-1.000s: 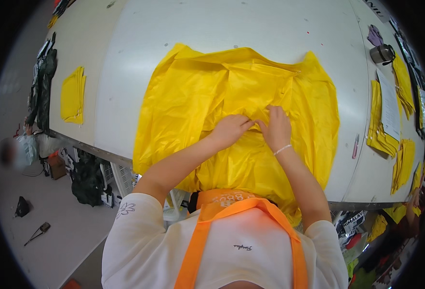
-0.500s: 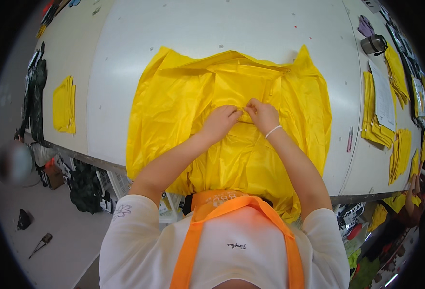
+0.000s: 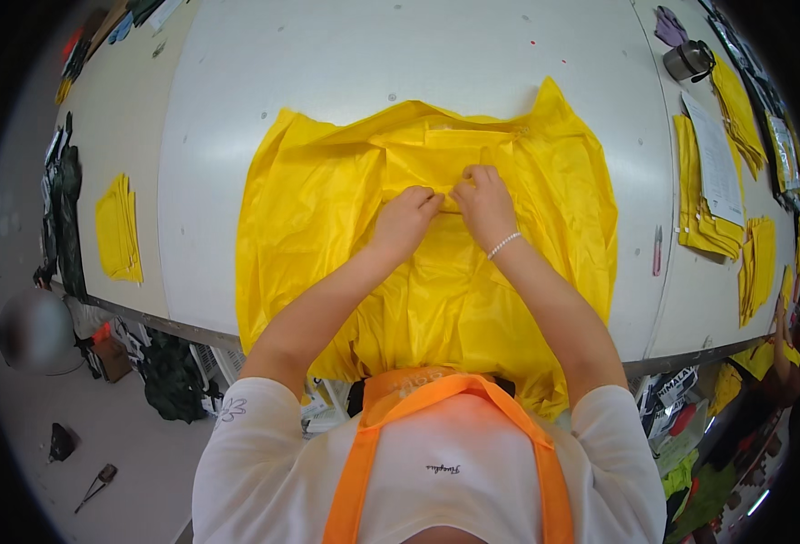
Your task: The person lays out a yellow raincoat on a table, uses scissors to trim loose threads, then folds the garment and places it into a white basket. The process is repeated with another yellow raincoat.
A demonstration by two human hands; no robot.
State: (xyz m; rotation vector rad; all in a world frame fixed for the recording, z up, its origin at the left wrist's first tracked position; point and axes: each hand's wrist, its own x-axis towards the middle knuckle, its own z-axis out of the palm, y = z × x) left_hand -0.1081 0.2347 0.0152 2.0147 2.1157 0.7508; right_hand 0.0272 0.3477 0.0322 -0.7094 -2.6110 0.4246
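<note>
A large yellow garment (image 3: 309, 236) of thin, shiny fabric lies spread and wrinkled on the pale table, its near edge bunched against my orange apron. My left hand (image 3: 406, 220) is over its middle, with thumb and fingers pinched together at a fold of the fabric. Close on its right, my right hand (image 3: 486, 207), with a white beaded bracelet on the wrist, has its fingers curled in at the same fold. The fingertips nearly meet. Whether they hold anything smaller than the cloth is too fine to see.
Folded yellow pieces (image 3: 117, 231) lie at the left, beside dark garments (image 3: 69, 213) on the table edge. On the right are a slim pink tool (image 3: 657, 251), yellow stacks (image 3: 756, 272), a paper sheet (image 3: 714, 168), a metal mug (image 3: 687, 61) and a purple glove (image 3: 669, 26).
My right hand has shifted slightly on the fabric, and the left hand has turned a little more upright. The whole view has tilted slightly. Both hands stay at the garment's middle.
</note>
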